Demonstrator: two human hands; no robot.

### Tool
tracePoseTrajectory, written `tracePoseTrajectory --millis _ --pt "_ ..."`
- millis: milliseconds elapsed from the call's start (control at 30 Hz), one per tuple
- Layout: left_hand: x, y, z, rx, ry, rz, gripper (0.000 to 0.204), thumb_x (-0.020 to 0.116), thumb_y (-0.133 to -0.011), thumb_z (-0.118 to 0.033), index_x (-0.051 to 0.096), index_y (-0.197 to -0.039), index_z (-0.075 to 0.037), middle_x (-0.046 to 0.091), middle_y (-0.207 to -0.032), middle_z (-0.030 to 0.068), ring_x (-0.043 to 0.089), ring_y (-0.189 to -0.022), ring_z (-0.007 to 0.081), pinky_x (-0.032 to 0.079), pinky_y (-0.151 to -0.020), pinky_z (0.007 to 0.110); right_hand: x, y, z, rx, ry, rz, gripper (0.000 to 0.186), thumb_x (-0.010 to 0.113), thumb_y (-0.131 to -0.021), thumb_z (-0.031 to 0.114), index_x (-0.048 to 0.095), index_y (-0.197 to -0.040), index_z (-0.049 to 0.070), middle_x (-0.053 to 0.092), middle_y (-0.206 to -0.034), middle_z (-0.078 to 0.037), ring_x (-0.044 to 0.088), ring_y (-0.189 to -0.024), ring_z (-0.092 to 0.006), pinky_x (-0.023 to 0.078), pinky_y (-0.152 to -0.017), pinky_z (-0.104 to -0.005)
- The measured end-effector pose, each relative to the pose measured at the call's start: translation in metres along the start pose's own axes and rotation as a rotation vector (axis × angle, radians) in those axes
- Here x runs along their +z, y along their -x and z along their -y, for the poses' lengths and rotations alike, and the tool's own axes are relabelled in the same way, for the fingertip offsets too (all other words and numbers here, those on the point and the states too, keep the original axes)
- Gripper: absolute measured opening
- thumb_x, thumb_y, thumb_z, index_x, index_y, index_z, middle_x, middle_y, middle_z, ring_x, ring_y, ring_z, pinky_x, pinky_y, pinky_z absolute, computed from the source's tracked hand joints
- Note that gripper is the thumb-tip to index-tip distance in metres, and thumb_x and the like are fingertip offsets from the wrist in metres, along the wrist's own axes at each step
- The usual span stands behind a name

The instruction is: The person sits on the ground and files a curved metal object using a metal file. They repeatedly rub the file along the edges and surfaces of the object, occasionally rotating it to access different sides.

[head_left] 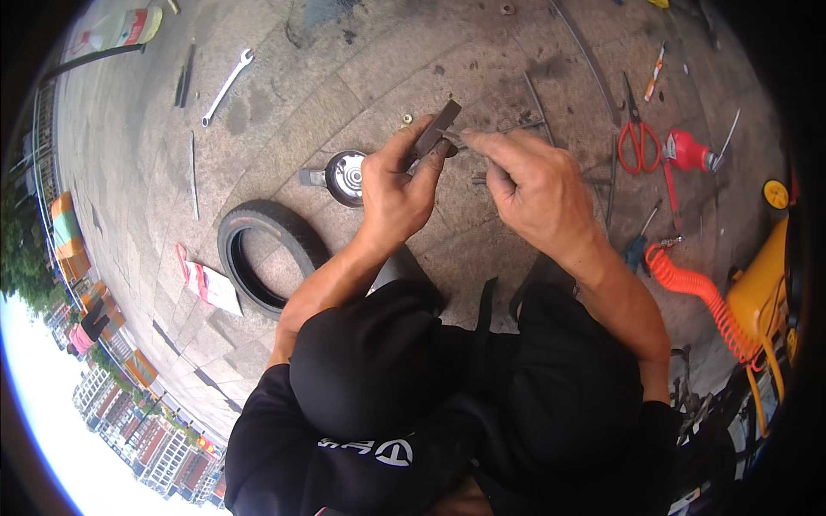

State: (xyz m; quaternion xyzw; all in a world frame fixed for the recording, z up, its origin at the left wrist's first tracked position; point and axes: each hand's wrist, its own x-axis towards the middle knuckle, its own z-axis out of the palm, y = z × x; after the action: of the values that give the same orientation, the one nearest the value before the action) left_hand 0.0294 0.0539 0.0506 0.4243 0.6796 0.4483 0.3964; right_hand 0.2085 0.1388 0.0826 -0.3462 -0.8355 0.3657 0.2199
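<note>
My left hand (pixel 398 185) pinches a dark, flat rectangular block (pixel 440 122) between thumb and fingers, tilted up to the right. Close against the block's right side is my right hand (pixel 540 185), its index finger reaching toward it and the other fingers curled. A small thin grey piece shows at that fingertip, too small to name. Just left of my left hand lies a round metal hub-like part (pixel 346 178) with a side arm, partly covered by the hand. A small nut (pixel 408 119) rests on the paving beyond the left fingers.
A small black tire (pixel 231 245) lies at left beside a white-and-red packet (pixel 211 288). Farther off are a wrench (pixel 225 91) and a thin rod (pixel 194 176). Rightward lie red-handled scissors (pixel 638 148), a red bottle (pixel 686 152), an orange coiled hose (pixel 699 288) and a yellow tank (pixel 757 284).
</note>
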Motion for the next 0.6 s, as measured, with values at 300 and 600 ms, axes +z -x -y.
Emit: tracePoseTrajectory --millis 300,600 --pt "0.000 0.001 -0.003 0.067 0.046 -0.023 0.034 0.065 -0.099 0.000 0.060 -0.131 0.010 0.073 -0.111 0.0128 0.072 -0.096 0.0182 0.055 -0.085 0.028 -0.005 -0.002 -0.007 0.001 -0.011 -0.071 0.035 0.070 -0.084 0.002 0.071 -0.117 0.010 0.070 -0.089 -0.013 0.070 -0.077 -0.0338 0.057 -0.067 -0.0423" --pt "-0.002 0.003 -0.005 0.048 -0.016 -0.009 0.035 0.067 -0.098 -0.001 0.061 -0.131 0.009 0.073 -0.110 0.0118 0.068 -0.092 0.0134 0.054 -0.082 0.026 -0.007 -0.002 0.003 -0.020 -0.029 0.001 0.035 0.071 -0.083 0.002 0.071 -0.118 0.011 0.069 -0.089 -0.012 0.069 -0.077 -0.0343 0.057 -0.066 -0.0428"
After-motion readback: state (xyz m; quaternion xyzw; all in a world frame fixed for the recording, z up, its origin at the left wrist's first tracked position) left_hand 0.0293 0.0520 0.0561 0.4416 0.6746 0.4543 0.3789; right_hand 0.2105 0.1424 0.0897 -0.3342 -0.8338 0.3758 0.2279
